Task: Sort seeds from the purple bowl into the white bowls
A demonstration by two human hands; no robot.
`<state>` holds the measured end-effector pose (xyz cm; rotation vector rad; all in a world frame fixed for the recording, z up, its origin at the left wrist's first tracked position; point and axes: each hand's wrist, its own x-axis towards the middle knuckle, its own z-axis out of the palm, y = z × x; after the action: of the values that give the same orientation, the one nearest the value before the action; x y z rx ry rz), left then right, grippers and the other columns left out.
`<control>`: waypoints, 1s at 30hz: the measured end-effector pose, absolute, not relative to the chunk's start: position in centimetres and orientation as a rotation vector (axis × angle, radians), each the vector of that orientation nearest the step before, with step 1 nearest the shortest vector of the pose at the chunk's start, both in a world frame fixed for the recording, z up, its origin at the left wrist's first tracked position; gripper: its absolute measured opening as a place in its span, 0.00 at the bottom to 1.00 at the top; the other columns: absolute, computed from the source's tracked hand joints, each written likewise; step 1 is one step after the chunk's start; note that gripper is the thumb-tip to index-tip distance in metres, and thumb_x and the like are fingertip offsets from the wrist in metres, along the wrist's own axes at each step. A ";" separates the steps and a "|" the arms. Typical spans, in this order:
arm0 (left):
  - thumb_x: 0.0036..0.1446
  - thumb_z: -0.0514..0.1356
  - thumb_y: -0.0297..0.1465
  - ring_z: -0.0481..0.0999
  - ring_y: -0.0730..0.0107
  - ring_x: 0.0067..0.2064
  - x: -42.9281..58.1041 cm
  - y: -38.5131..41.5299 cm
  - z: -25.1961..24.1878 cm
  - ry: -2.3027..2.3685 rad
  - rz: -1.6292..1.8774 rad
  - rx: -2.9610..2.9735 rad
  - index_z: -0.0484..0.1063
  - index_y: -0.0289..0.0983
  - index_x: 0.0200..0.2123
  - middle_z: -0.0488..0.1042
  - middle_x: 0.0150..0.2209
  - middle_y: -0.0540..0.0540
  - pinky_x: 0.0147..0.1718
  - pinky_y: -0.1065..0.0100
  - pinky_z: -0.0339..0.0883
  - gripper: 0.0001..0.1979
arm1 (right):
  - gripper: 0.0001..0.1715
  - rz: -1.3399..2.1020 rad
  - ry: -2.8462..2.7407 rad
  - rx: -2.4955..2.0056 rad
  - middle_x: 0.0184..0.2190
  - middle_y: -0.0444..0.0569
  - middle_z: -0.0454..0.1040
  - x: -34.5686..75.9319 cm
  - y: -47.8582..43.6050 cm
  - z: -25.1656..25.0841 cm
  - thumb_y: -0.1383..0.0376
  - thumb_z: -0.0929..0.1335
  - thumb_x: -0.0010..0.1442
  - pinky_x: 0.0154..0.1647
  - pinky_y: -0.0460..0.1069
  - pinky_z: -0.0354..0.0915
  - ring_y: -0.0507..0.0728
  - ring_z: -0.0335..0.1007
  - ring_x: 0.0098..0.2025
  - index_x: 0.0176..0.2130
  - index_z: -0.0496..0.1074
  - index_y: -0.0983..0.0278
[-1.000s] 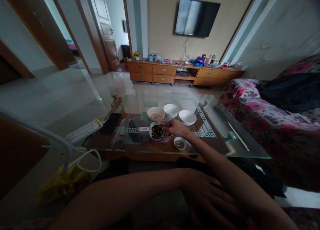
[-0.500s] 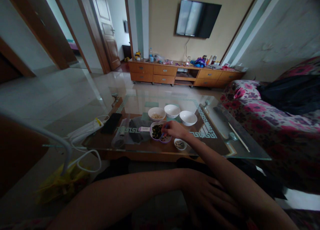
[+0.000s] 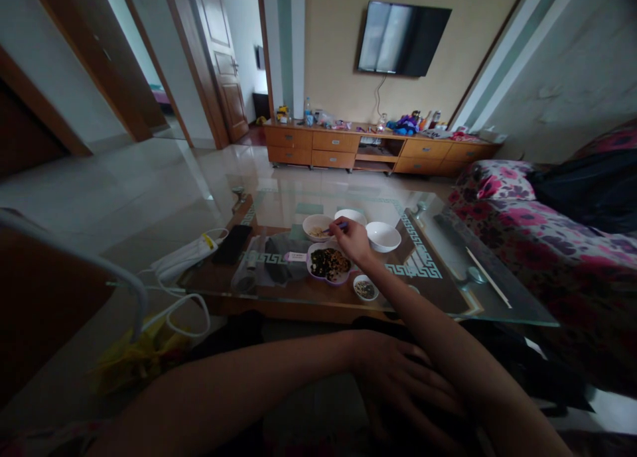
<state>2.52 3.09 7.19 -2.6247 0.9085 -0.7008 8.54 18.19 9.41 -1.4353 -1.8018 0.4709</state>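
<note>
My right hand pinches a slim purple-blue utensil; its exact kind is too small to tell. The tip is over a white bowl with pale pieces in it. Just below the hand, a purple-rimmed divided dish holds dark, brown and orange-brown bits in separate sections. A small white bowl with mixed dark and pale bits stands beneath my right wrist. Low in view, my left hand lies with fingers stretched out over my dark-clothed lap, partly under the right forearm, holding nothing.
Two more white bowls stand behind, one right of my hand, another partly hidden by it. The glass table also bears a dark phone-like slab, a white power strip with cable, and a chopstick-like stick.
My right hand has lifted out of the divided dish and moved up and slightly right to the white bowl with pale pieces, still gripping the utensil. The left hand stays on the lap.
</note>
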 end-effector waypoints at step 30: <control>0.67 0.43 0.64 0.62 0.61 0.72 2.0 2.7 8.5 0.874 -0.623 -2.621 0.69 0.55 0.68 0.68 0.68 0.51 0.70 0.60 0.60 0.37 | 0.08 0.950 -1.934 -1.406 0.29 0.48 0.84 10.2 19.4 7.1 0.65 0.72 0.62 0.36 0.48 0.70 0.56 0.77 0.31 0.34 0.83 0.64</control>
<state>1.95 2.73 8.52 -2.6215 0.8742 -0.6226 10.21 19.39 7.15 -1.4059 -1.9339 0.9502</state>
